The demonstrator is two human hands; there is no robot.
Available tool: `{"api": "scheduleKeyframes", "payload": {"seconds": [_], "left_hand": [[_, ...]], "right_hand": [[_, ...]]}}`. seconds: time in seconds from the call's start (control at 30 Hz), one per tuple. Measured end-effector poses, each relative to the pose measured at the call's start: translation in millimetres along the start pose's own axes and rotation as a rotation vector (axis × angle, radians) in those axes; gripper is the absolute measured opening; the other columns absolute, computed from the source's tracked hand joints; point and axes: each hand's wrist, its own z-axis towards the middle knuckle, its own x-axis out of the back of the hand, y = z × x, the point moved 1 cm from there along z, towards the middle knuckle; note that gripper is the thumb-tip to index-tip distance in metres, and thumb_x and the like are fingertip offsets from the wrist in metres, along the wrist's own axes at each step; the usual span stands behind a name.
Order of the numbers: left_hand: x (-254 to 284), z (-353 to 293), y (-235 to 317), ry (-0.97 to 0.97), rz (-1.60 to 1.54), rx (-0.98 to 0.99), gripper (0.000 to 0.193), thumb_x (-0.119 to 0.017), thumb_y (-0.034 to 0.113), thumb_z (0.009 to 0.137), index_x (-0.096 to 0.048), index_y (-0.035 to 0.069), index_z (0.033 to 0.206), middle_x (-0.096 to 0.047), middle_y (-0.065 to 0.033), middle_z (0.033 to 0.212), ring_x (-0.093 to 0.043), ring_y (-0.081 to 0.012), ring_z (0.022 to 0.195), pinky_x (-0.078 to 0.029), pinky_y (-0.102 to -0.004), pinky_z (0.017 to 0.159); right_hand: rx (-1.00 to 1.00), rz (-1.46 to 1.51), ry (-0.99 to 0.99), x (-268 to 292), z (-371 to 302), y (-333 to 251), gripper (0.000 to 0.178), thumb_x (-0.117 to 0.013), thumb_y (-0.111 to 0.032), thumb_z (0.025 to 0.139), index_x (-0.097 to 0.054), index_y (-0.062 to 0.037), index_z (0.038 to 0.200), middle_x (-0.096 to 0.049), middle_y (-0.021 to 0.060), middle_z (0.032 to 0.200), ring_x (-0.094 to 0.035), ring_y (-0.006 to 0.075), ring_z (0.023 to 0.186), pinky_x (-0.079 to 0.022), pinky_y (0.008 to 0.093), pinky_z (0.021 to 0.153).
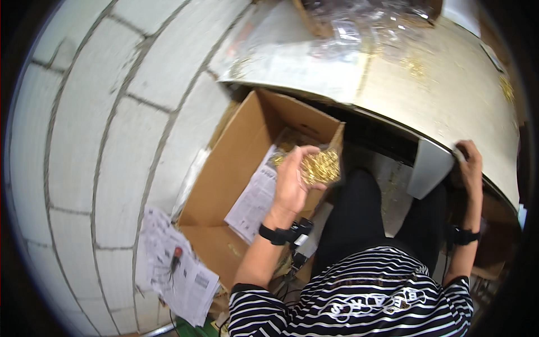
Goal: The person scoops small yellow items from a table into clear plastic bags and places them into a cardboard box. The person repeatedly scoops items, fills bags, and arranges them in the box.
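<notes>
My left hand (289, 182) is closed on a clear plastic bag of small gold-coloured metal pieces (321, 168), held above the open cardboard box (216, 191). Inside the box lie printed paper sheets (252, 196) and, partly hidden behind my hand, more gold pieces in what looks like a clear bag (279, 159). My right hand (471, 164) is at the front edge of the table, beside a hanging grey panel (431, 167). Its fingers are curled, and whatever they may grip is hidden.
The pale worktable (449, 78) bears loose gold pieces (414, 67) and a carton with crumpled clear plastic bags (373, 25). On the left, printed sheets (191, 286) lie with a red-handled tool (177, 255) on them. White block wall (84, 135) stands at the far left.
</notes>
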Motion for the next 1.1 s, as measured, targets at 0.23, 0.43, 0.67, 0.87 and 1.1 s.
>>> {"api": "scheduleKeyframes", "payload": {"seconds": [0.23,0.43,0.67,0.87,1.1], "left_hand": [[127.8,-10.4,64.0,0.232,0.315,0.02,0.042,-0.034,0.036,0.1,-0.056,0.001,0.112,-0.064,-0.0125,0.101,-0.067,-0.018,0.082,-0.059,-0.03,0.057],[261.8,-0.3,-46.0,0.447,0.284,0.224,0.036,-0.045,0.032,0.097,-0.059,0.005,0.116,-0.064,-0.007,0.101,-0.065,-0.0179,0.078,-0.054,-0.0347,0.066],[308.1,-29.2,-166.1,0.521,0.212,0.541,0.027,-0.054,0.013,0.091,-0.059,0.004,0.116,-0.065,-0.0068,0.1,-0.063,-0.0161,0.083,-0.053,-0.0302,0.067],[322.4,-16.6,-201.2,0.629,0.319,0.393,0.023,-0.055,0.011,0.09,-0.062,0.004,0.111,-0.065,-0.0058,0.097,-0.062,-0.0152,0.084,-0.051,-0.0301,0.065],[333.7,-21.8,-213.5,0.354,1.224,0.31,0.028,-0.056,0.01,0.079,-0.064,-0.01,0.097,-0.067,-0.0232,0.085,-0.063,-0.0258,0.074,-0.048,-0.0385,0.068]], "right_hand": [[0.011,-0.093,-0.043,0.3,15.7,36.9,0.009,-0.058,0.001,0.084,-0.056,0.0016,0.093,-0.057,0.0075,0.082,-0.055,0.0158,0.08,-0.043,0.0257,0.076],[0.047,-0.302,0.1,-1.9,20.8,58.2,0.012,-0.055,-0.008,0.091,-0.058,-0.002,0.102,-0.062,0.0088,0.093,-0.059,0.0178,0.086,-0.044,0.0271,0.079],[-0.097,-0.576,0.128,-14.7,44.3,43.9,0.019,-0.052,-0.023,0.094,-0.058,-0.0113,0.108,-0.066,0.0122,0.097,-0.064,0.0275,0.088,-0.047,0.0337,0.075],[-0.132,-0.649,0.197,-12.9,37.9,75.6,0.018,-0.053,-0.021,0.091,-0.057,-0.0192,0.109,-0.066,0.013,0.09,-0.064,0.031,0.079,-0.047,0.0396,0.065],[-0.083,-0.638,0.118,-26.2,64.2,-14.2,0.022,-0.051,-0.002,0.075,-0.056,-0.0075,0.096,-0.062,0.0199,0.084,-0.06,0.0401,0.081,-0.047,0.0478,0.07]]}}
